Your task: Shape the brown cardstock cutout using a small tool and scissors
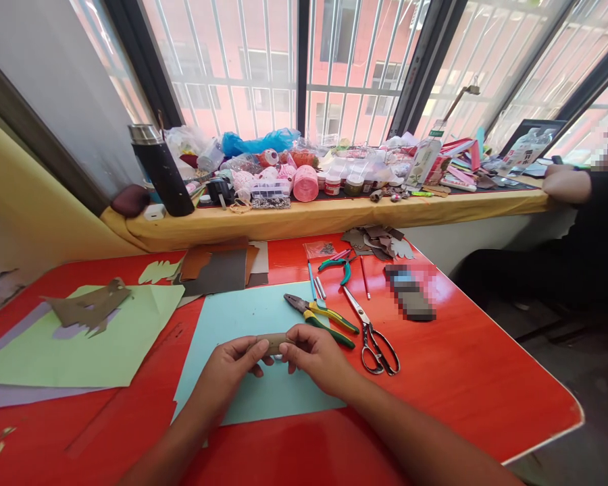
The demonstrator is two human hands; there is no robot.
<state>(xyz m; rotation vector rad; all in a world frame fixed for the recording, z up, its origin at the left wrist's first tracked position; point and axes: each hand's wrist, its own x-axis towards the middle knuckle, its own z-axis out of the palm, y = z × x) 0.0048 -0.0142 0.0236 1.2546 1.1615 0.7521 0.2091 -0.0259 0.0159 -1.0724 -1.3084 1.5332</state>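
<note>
the fingers (259,349) of both hands (307,356) pinch the olive strip (274,343), one end each.

Both ends of the olive strip (273,344) are hidden by the fingers of the left hand (239,356) and right hand (311,351); the small pale thing (278,357) just below it is too small to identify. The forearms run off the bottom of the view, which also cuts off the near edge of the red table (446,418). Near the table's left edge, green paper (91,344) covers much of the purple sheets (35,397). By the far edge, the contents of a clear bag (320,249) are too small to tell. Toward the right edge, pixelation obscures the phone (414,297). Beyond that edge, a person (600,223) is cut off by the view's side, the head pixelated.
</note>
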